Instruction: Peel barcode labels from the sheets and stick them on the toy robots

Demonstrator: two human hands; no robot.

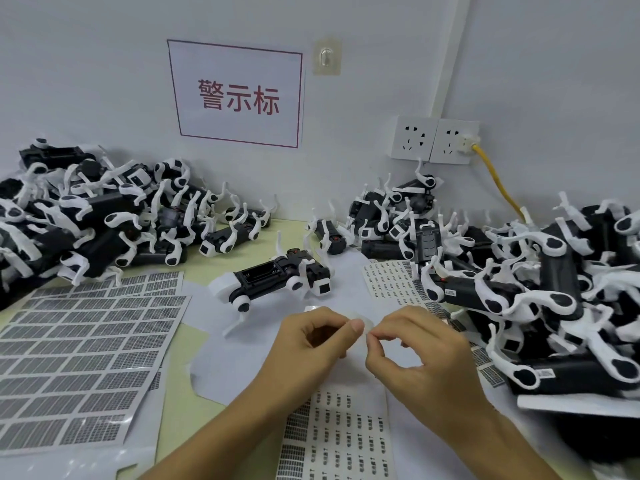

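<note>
Label [367, 332] pinched between both hands' fingertips [358, 326].

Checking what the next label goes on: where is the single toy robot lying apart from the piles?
In the head view, the toy robot lies centre, on its back between the left pile and right pile, just beyond both hands.

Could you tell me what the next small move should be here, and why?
Probably finish lifting the label free, then carry it to the toy robot lying on its side just beyond the hands. The left hand and right hand meet with fingertips pinched at the curled top of the label sheet, and I see no label on that robot yet.
</note>
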